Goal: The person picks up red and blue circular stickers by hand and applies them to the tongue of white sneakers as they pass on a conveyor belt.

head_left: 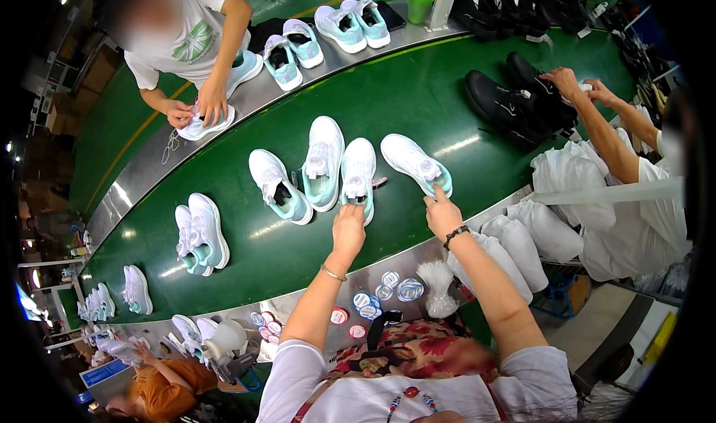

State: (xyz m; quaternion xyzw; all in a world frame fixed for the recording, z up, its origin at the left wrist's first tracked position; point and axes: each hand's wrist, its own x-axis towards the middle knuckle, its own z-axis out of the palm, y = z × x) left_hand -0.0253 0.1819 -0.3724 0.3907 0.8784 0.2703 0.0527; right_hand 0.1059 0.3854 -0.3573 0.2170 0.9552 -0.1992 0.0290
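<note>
Both my arms reach over a green work surface (246,274). My left hand (348,231) is closed on the heel opening of a white sneaker (359,168) with a mint lining. To its right, my right hand (443,216) pinches the heel of another white sneaker (409,156), its toe angled away to the left. Just left of them lie two more of the same kind, one sneaker (324,155) beside the held one and another sneaker (274,181) tilted outward. My fingertips are partly hidden inside the shoes.
Round labels (365,304) and a bundle of clear plastic fasteners (438,285) lie on the near metal edge. White stuffed bags (514,251) stand to the right. Across, a co-worker (201,35) handles a white shoe; another person's hands (570,84) touch black shoes (507,102).
</note>
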